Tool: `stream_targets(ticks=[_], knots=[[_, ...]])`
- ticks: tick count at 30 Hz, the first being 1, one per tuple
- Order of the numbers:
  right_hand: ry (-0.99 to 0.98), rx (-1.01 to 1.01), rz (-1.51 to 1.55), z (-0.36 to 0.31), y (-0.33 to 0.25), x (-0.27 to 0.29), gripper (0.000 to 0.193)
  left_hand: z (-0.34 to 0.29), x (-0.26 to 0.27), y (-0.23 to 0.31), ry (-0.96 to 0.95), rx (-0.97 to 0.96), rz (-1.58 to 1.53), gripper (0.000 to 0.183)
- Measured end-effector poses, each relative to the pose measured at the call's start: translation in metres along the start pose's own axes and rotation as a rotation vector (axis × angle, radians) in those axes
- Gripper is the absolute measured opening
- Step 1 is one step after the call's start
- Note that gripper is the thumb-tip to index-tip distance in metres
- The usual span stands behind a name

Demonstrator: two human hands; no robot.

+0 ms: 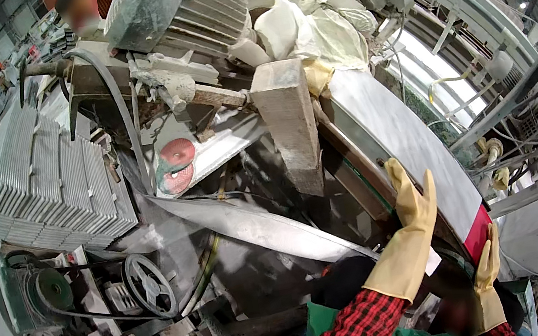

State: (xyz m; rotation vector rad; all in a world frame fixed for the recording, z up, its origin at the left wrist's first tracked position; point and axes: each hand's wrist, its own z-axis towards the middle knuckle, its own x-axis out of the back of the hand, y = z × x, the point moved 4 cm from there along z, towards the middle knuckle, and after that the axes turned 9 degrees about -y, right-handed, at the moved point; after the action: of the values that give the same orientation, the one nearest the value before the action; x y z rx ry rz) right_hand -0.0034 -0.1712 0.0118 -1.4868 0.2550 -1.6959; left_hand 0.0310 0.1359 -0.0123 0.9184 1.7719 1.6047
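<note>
A long grey-white marbled slab [396,135] lies at the right, running from the cloth-draped machine toward me. Its near end meets a red piece [478,234]. My left hand [415,210], in a cream rubber glove, is at the slab's left edge with its fingers stretched out and the thumb apart. Beside the red piece, on the slab's right side, my right hand [487,273] wears a matching glove, fingers extended upward. Neither hand grips anything. Whether the fingertips press on the slab's edges I cannot tell.
A grey motor [203,17] hangs above a dusty rectangular block [284,118]. Stacked pale slabs [45,186] stand at the left, over a green motor [53,289] with a belt and spoked wheel [148,284]. A long pale strip [258,231] crosses the middle. Metal rails [516,99] line the right.
</note>
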Motion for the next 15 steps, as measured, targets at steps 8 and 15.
stream_targets(ticks=[8, 15], knots=[[-0.045, -0.046, -0.159, 0.009, -0.007, -0.004, 0.05, -0.007, 0.02, 0.022, 0.039, -0.034, -0.006, 0.083], [-0.038, -0.065, -0.194, 0.012, -0.012, -0.005, 0.049, -0.007, 0.011, 0.018, 0.041, -0.034, -0.039, 0.083]])
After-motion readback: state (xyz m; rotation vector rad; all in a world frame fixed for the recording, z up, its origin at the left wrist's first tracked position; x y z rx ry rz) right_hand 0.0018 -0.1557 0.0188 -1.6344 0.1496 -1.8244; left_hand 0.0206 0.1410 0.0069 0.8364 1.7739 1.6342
